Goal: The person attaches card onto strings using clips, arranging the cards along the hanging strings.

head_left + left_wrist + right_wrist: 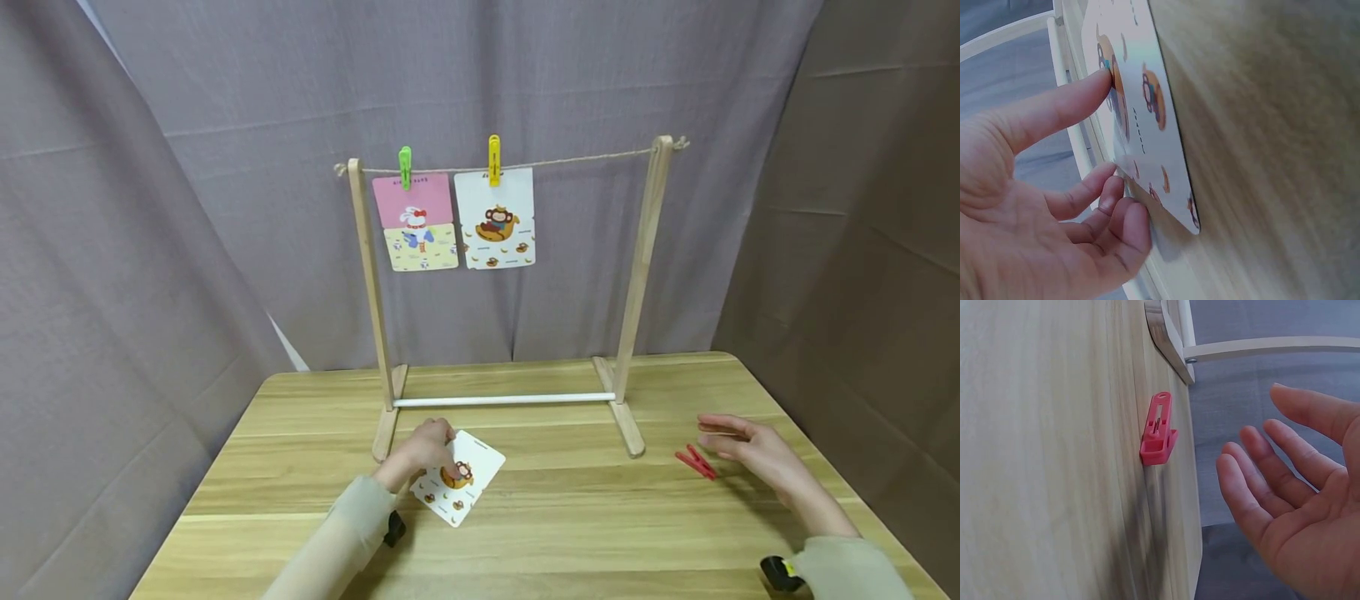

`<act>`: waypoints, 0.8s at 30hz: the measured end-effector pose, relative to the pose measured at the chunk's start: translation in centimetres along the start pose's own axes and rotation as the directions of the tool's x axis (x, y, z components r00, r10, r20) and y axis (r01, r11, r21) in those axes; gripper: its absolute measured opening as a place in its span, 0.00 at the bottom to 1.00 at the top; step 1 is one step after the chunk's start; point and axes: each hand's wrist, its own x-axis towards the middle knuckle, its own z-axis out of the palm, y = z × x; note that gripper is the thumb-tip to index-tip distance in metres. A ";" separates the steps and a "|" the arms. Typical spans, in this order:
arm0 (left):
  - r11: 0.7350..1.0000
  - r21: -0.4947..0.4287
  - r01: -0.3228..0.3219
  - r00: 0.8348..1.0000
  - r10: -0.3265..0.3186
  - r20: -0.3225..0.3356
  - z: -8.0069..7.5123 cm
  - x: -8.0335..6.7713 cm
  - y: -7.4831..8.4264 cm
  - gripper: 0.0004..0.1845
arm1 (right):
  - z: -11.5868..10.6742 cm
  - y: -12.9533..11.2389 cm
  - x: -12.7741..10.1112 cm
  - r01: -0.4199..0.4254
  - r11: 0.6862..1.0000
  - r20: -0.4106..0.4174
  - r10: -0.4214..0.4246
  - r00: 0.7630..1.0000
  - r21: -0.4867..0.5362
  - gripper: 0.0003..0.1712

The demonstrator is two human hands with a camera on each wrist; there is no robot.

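On the tabletop lies a white picture card with a monkey and bananas, tilted away from square. My left hand holds it near its left edge. The left wrist view shows the thumb on the printed face of the card, with the other fingers of the left hand curled at its edge; the underside is hidden. A red clothespin lies at the right of the table. Just beside it hovers my right hand, fingers spread and gently bent. In the right wrist view a gap separates the clothespin from this hand.
A wooden stand with a white crossbar stands at the table's back. From its string hang a pink-and-yellow card under a green clothespin and a monkey card under a yellow clothespin. Grey curtains surround the table.
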 end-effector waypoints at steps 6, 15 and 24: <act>1.000 0.028 0.008 1.000 -0.008 0.010 0.0 0.1 0.2 0.30 | 0.0 0.2 0.3 0.011 1.000 0.005 -0.011 1.000 -0.011 0.37; 1.000 -0.006 -0.014 1.000 0.014 0.025 0.0 0.0 -0.1 0.35 | 0.0 0.1 0.4 -0.010 1.000 0.018 0.010 1.000 -0.029 0.38; 0.999 0.016 -0.049 0.999 0.049 0.016 0.2 -0.2 0.2 0.34 | 0.4 0.0 0.5 -0.016 1.000 0.034 0.016 0.999 0.003 0.37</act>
